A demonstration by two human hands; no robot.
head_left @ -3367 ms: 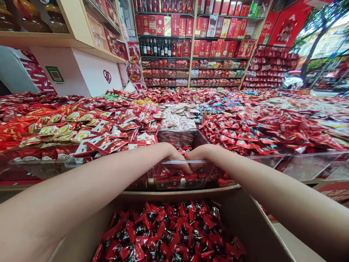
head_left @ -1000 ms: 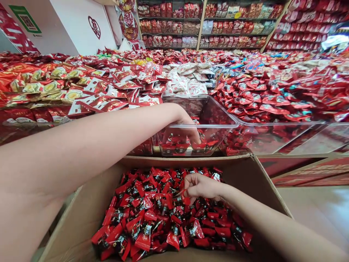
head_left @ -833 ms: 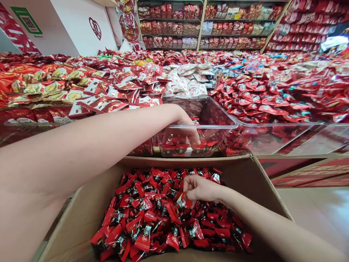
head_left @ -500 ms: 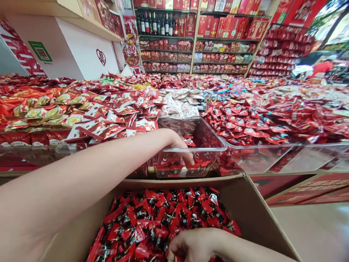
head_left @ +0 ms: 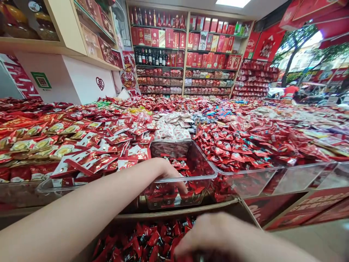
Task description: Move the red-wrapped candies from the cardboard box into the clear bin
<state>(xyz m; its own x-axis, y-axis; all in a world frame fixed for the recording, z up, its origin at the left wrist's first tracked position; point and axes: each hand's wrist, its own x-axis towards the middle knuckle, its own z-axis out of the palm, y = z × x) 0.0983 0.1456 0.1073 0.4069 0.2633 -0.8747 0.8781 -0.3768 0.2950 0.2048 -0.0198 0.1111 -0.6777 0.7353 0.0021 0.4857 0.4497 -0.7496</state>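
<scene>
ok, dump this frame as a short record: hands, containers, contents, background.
left hand: reaching into clear bin, fingers down; grip unclear
right hand: at cardboard box, blurred; grip unclear
bin contents: red packets
box contents: red-and-black wrapped pieces
behind bin: white packets
background: shelves with bottles and boxes

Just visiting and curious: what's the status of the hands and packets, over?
Left hand inside clear bin. Right hand at carton, blurred, grip unclear. Red packets in bin and carton; right hand hides some.
</scene>
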